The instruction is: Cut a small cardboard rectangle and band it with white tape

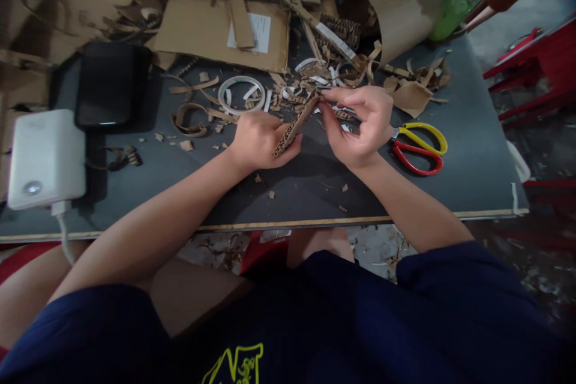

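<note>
Desk (477,162) runs dark and flat beneath my wrists, strewn with offcuts. Toward its back lies a flattened cardboard panel (202,36), well apart from where I work. Red-and-yellow scissors (416,140) lie just beside my right wrist, blades mostly out of sight; I'd mind them before swinging that arm. My left hand (257,139) is curled tight, pinching the near end of a corrugated strip (299,125) between thumb and bent fingers. My right hand (363,123) nips the far end between thumb and forefinger. So the strip slants between the two, held above the desk, fluted edge showing. Working that far end well, I judge, wants the left grip firm but not crushing, since the flutes likely flatten easily, and short, even pressure from the right fingers. A white tape ring (222,96) lies beyond my left knuckles. Tiniest are the cardboard scraps (186,145), best kept from under my fingertips.
</note>
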Available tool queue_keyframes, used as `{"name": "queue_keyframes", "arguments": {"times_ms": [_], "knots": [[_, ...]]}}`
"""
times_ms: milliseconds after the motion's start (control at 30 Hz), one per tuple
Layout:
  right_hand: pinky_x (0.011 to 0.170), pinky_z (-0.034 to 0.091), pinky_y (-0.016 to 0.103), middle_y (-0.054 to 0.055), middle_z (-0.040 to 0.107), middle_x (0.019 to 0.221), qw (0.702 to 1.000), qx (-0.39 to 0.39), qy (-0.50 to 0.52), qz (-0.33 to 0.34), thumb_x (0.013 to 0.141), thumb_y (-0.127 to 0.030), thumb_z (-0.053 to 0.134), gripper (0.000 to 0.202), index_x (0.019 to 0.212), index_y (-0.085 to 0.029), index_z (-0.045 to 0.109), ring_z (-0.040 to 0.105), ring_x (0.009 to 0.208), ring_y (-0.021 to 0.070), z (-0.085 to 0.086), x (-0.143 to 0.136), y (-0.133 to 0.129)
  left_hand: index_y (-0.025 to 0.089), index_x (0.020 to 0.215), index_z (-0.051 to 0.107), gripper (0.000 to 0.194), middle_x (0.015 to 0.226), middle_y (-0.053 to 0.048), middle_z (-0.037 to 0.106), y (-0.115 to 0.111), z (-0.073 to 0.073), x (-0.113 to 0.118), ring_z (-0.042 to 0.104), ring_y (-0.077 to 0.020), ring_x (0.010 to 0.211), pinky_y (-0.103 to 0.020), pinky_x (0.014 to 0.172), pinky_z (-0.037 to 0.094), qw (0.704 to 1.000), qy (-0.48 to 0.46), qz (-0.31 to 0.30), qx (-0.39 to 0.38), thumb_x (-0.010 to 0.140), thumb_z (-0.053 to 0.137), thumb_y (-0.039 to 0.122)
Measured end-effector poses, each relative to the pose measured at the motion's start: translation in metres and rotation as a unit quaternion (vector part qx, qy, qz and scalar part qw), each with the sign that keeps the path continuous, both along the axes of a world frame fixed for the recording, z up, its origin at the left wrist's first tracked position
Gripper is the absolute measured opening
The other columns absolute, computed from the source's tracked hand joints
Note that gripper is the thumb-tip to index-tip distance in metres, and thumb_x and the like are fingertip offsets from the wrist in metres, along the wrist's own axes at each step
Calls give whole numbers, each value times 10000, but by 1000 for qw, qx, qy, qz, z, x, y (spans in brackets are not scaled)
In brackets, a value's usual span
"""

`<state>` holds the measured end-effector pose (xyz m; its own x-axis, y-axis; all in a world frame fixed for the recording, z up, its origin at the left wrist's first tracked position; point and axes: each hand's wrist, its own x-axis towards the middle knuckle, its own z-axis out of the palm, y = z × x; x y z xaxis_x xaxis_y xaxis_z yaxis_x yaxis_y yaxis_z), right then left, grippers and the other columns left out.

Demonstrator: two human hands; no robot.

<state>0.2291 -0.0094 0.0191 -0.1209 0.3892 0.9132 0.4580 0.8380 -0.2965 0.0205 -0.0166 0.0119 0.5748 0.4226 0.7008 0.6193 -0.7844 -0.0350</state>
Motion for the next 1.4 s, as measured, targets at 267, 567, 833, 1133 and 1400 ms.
{"name": "queue_keyframes", "arguments": {"times_ms": [267, 567, 833, 1133, 1400], "knots": [[801, 633, 484, -16, 738, 965, 998, -56, -32, 5, 956, -339, 630, 210, 1089, -320, 468, 730, 888, 203, -3, 10, 5, 202, 584, 419, 357, 463, 33, 354, 2, 5, 1, 319, -112, 431, -272, 454, 229, 997, -4, -24, 80, 907, 541, 291], [966, 575, 555, 33, 677, 1075, 986, -148, -79, -8, 1008, -309, 488, 107, 1103, -282, 446, 681, 1020, 212, 3, 7, 2, 190, 581, 487, 361, 442, 14, 469, -3, 3, 5, 422, -127, 418, -273, 459, 296, 994, 4, 42, 102, 923, 524, 300], [963, 577, 510, 36, 626, 1101, 992, -115, -44, -16, 993, -262, 447, 107, 1099, -272, 454, 658, 1069, 201, -7, -2, 1, 182, 706, 595, 324, 548, -14, 533, -14, -4, 12, 547, -176, 552, -307, 580, 341, 987, 41, 129, -90, 931, 500, 393], [914, 579, 502, 24, 658, 1046, 990, -140, -15, 21, 965, -444, 565, 315, 1178, -312, 375, 676, 1010, 214, -1, 0, 4, 210, 578, 380, 405, 472, 16, 380, -3, -7, 4, 392, -132, 434, -309, 483, 251, 996, -48, 31, -74, 939, 476, 367], [797, 587, 406, 11, 649, 966, 991, -132, -20, 24, 985, -431, 529, 249, 1139, -315, 372, 661, 899, 182, -3, 0, 10, 220, 593, 289, 408, 470, 31, 330, 1, -4, 2, 367, -125, 425, -303, 480, 247, 995, -38, -3, -87, 920, 491, 359]]}}
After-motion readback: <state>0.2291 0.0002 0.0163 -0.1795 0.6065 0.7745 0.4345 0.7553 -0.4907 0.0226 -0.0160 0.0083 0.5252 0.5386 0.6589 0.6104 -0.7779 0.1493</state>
